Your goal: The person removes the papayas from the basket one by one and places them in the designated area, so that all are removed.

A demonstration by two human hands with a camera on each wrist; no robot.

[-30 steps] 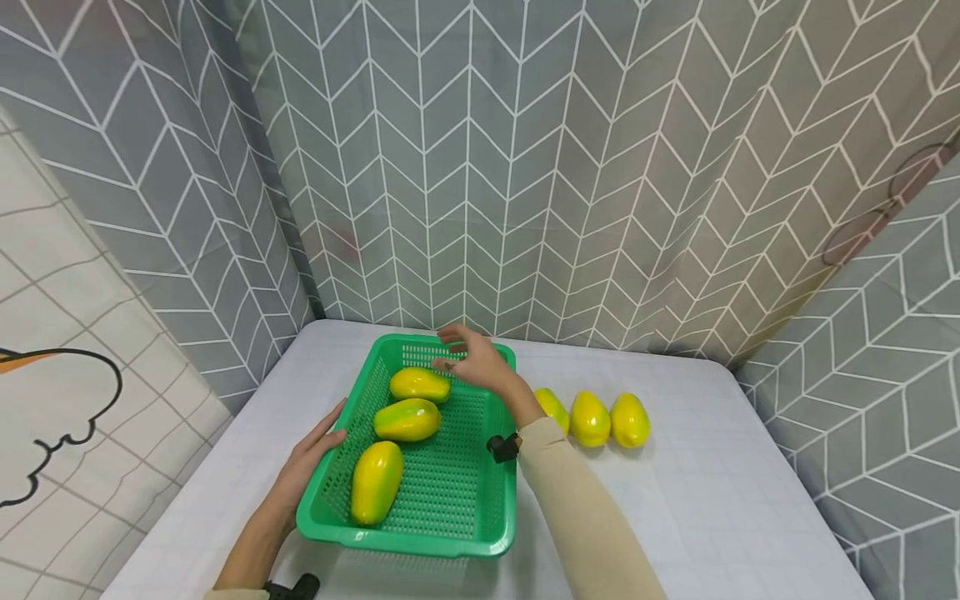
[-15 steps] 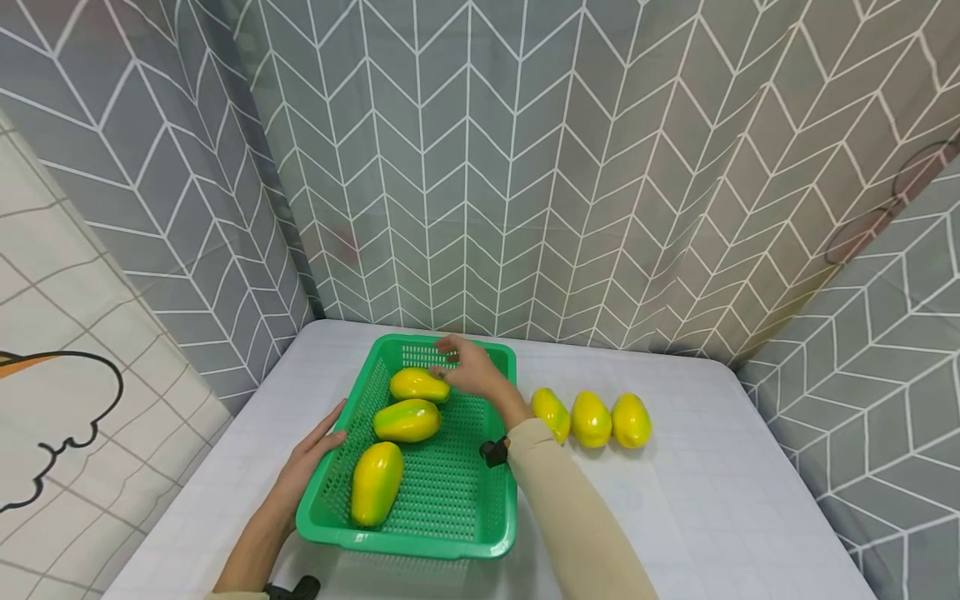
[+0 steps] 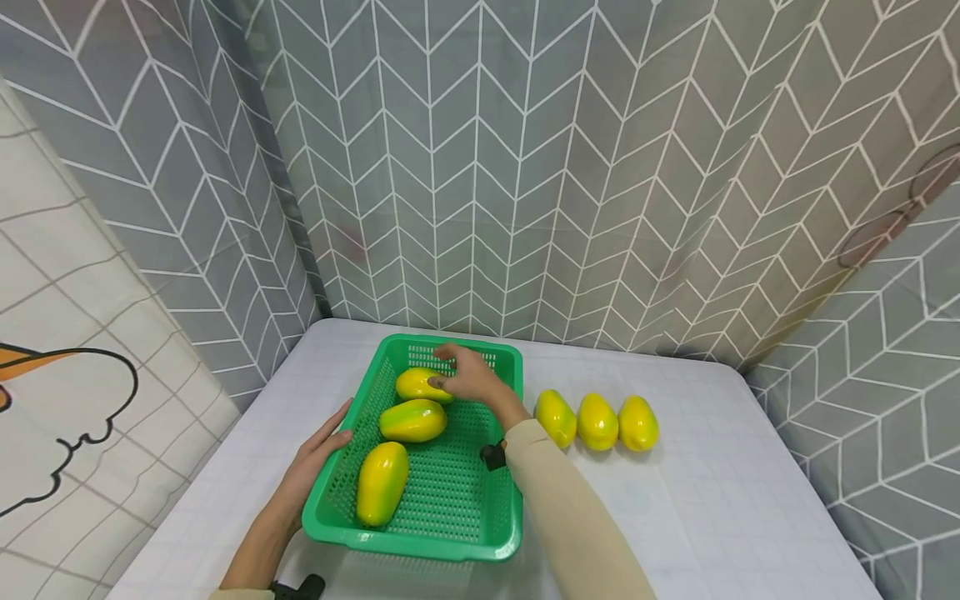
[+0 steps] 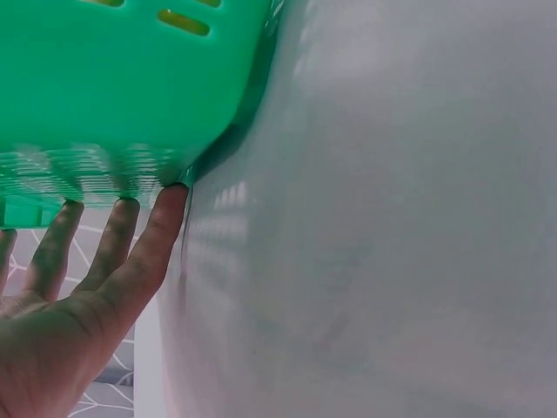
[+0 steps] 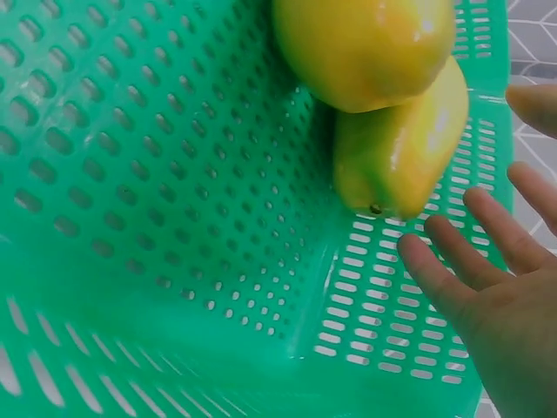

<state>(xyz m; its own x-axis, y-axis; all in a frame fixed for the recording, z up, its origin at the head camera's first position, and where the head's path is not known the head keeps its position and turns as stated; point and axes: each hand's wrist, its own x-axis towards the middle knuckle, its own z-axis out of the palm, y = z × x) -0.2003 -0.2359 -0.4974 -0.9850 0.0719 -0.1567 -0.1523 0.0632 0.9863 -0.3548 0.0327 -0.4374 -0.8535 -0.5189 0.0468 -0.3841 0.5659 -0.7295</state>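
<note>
A green plastic basket [image 3: 450,546] with perforated walls holds three glossy yellow-green papayas along its left side: a far one [image 3: 417,384], a middle one [image 3: 413,421] and a near one [image 3: 382,484]. My left hand [image 3: 311,458] rests against the basket's left side, thumb at the rim. In the left wrist view, its straight fingertips touch the outer wall. Over the basket's far end, my right hand [image 3: 472,375] reaches beside the far papaya and overlaps it. The right wrist view shows this hand [image 5: 500,300] with fingers spread, holding nothing, fingertips close to the papaya's end [image 5: 383,183].
Three more papayas stand in a row on the white tabletop [image 3: 712,483], right of the basket: one near its wall [image 3: 556,418], one in the middle [image 3: 597,422] and one at the right [image 3: 638,423]. A grey patterned curtain [image 3: 525,167] hangs behind the table.
My right hand has come down slightly toward the far papaya. The head view has shifted a little. My left hand stays at the basket, and the papayas keep their places.
</note>
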